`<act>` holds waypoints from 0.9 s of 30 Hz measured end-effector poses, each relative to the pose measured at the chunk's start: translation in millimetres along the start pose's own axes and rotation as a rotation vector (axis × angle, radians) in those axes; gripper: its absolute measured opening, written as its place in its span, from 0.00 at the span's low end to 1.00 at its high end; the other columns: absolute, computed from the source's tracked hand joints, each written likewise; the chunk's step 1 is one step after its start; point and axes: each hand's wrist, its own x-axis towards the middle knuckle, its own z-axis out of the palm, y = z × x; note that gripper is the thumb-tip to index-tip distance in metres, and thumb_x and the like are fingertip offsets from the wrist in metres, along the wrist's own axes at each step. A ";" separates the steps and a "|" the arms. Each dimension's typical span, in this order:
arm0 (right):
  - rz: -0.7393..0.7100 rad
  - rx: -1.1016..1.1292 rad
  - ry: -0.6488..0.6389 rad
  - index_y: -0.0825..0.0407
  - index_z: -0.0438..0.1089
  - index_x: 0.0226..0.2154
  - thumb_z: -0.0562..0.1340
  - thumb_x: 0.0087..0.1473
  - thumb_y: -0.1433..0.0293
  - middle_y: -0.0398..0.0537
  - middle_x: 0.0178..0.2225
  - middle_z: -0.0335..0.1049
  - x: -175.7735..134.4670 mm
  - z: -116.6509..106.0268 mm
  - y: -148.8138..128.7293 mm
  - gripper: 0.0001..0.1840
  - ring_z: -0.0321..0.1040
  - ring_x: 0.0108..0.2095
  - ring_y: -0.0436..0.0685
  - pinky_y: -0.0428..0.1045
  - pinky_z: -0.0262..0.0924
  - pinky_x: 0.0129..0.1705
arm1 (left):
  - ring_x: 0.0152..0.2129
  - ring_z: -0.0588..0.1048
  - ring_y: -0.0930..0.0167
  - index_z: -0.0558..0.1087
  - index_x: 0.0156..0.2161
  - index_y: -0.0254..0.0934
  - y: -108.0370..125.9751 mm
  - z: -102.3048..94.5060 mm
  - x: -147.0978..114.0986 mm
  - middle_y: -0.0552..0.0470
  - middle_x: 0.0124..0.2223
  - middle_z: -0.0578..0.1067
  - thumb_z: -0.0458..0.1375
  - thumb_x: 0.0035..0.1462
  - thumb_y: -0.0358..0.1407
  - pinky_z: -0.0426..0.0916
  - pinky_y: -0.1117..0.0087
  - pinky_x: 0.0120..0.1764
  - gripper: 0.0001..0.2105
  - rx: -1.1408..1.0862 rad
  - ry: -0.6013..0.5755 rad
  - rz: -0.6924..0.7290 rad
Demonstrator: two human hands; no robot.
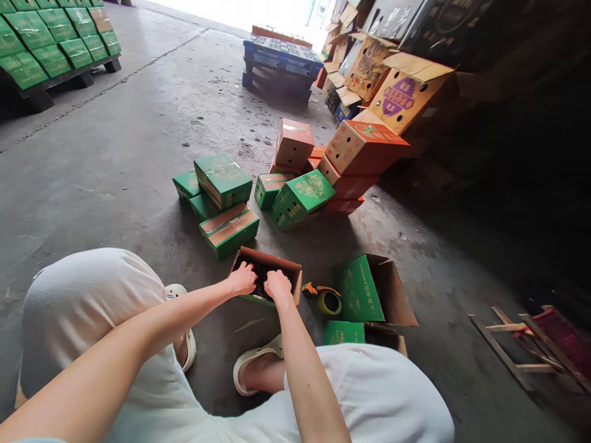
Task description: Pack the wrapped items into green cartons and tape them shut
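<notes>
An uncovered cardboard box (pixel 299 280), green outside and brown inside, stands on the floor between my feet. Dark, glossy contents (pixel 261 277) lie inside, too small and shaded to name. My left hand (pixel 243 279) reaches in over the box's left end, its fingers curled down onto these dark pieces. At the right half, my right hand (pixel 277 285) is also in the box with its fingers bent downward. What the fingertips of both hands hold is hidden. Just right of the box, a tape dispenser (pixel 318 289) with an orange handle lies against a roll of yellowish tape (pixel 330 303).
Open green boxes (pixel 359 289) lie at my right. Ahead are taped green boxes (pixel 224 178) and stacked orange boxes (pixel 355 154). Blue pallets (pixel 281 58) stand farther off, a loaded pallet (pixel 55 52) at far left. A wooden folding stool (pixel 521 344) rests at right.
</notes>
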 end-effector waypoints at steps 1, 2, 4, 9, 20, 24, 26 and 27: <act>-0.005 -0.009 -0.007 0.55 0.76 0.54 0.59 0.65 0.71 0.67 0.56 0.72 1.0 2.3 -2.4 0.18 0.74 0.54 0.68 0.56 0.68 0.53 | 0.54 0.70 0.52 0.82 0.47 0.32 -0.5 0.6 1.3 0.34 0.46 0.80 0.55 0.64 0.37 0.60 0.51 0.59 0.16 0.000 0.002 0.007; -0.010 -0.015 -0.013 0.57 0.76 0.53 0.59 0.64 0.72 0.68 0.56 0.71 1.4 4.8 -4.7 0.18 0.75 0.54 0.68 0.56 0.68 0.53 | 0.56 0.69 0.52 0.82 0.47 0.31 -0.8 1.2 2.1 0.33 0.46 0.80 0.55 0.63 0.36 0.59 0.50 0.60 0.16 -0.001 0.005 0.013; -0.017 -0.017 -0.017 0.57 0.76 0.53 0.58 0.63 0.74 0.69 0.57 0.68 0.3 9.5 -7.7 0.18 0.75 0.53 0.68 0.55 0.68 0.53 | 0.58 0.68 0.51 0.82 0.48 0.32 -1.2 2.2 2.5 0.33 0.49 0.80 0.55 0.63 0.36 0.57 0.49 0.62 0.16 -0.010 0.008 0.014; -0.012 0.030 0.008 0.48 0.74 0.58 0.58 0.64 0.72 0.61 0.59 0.68 -5.5 8.2 -1.2 0.21 0.76 0.51 0.63 0.52 0.67 0.51 | 0.65 0.63 0.53 0.80 0.52 0.34 -4.2 1.6 3.5 0.35 0.56 0.78 0.55 0.63 0.36 0.51 0.51 0.67 0.17 -0.067 -0.035 0.002; 0.135 0.026 0.100 0.50 0.65 0.66 0.54 0.65 0.78 0.64 0.55 0.72 -9.3 -0.6 21.7 0.30 0.69 0.57 0.65 0.54 0.62 0.56 | 0.68 0.58 0.53 0.63 0.70 0.36 -1.5 -0.9 2.4 0.38 0.67 0.69 0.56 0.65 0.46 0.48 0.54 0.69 0.32 -0.235 -0.033 -0.070; 0.098 0.012 0.150 0.52 0.70 0.62 0.52 0.64 0.80 0.62 0.57 0.72 -5.5 0.1 20.5 0.28 0.69 0.60 0.63 0.52 0.61 0.59 | 0.68 0.59 0.56 0.77 0.59 0.39 -2.2 1.3 4.4 0.42 0.58 0.78 0.54 0.65 0.43 0.40 0.52 0.70 0.21 -0.157 -0.108 0.030; 0.119 -0.002 0.103 0.56 0.75 0.56 0.55 0.61 0.80 0.66 0.55 0.75 1.3 -2.8 23.9 0.24 0.72 0.58 0.64 0.53 0.62 0.59 | 0.68 0.58 0.55 0.79 0.54 0.42 -3.3 2.9 6.1 0.43 0.57 0.79 0.56 0.64 0.43 0.42 0.50 0.70 0.18 -0.163 -0.119 0.023; 0.132 -0.009 0.070 0.57 0.76 0.54 0.57 0.60 0.80 0.68 0.54 0.75 4.5 -3.4 25.6 0.22 0.74 0.56 0.66 0.54 0.64 0.57 | 0.68 0.58 0.54 0.80 0.54 0.44 -3.8 3.6 7.0 0.44 0.57 0.79 0.58 0.62 0.44 0.44 0.49 0.69 0.18 -0.179 -0.123 0.014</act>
